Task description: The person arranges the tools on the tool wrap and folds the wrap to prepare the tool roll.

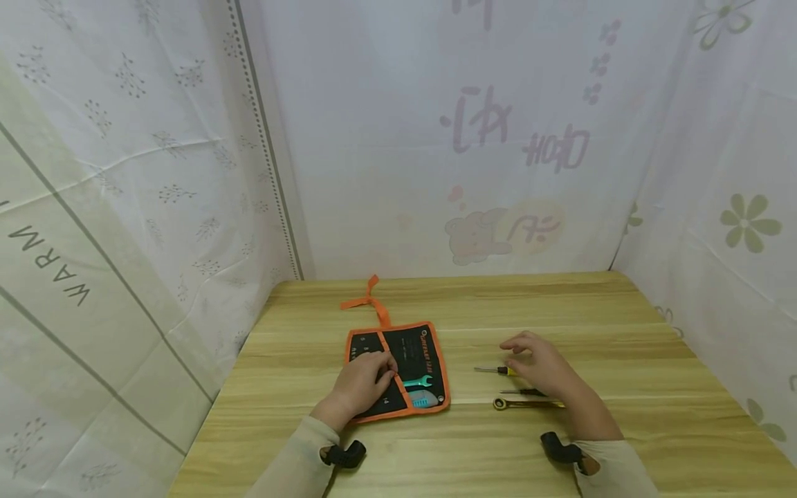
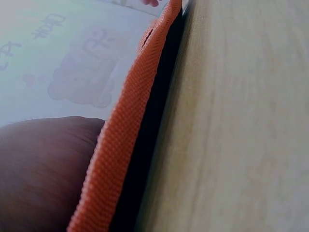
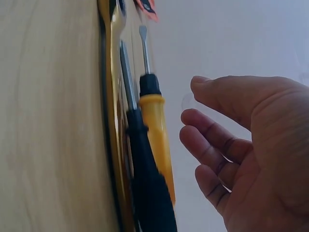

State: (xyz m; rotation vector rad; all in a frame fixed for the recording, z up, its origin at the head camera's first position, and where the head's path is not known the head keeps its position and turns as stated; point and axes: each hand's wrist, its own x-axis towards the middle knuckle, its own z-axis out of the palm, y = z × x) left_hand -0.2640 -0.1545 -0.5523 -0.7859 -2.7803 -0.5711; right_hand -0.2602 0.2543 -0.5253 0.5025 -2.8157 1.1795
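Observation:
A black tool pouch with orange trim lies flat on the table. My left hand lies over its left half, finger and thumb pinching the orange-trimmed pocket edge; the fingertips are partly hidden. A teal open-end wrench sticks out of a pocket beside those fingers, above a light-blue tool. In the right wrist view, my right hand hovers with loosely bent fingers and holds nothing. Beside it lie a yellow-handled screwdriver, a black-handled screwdriver and a gold ratchet wrench.
An orange tie strap runs from the pouch toward the back of the wooden table. Printed curtains hang behind and at both sides. A black wrist camera sits at the left cuff, another at the right.

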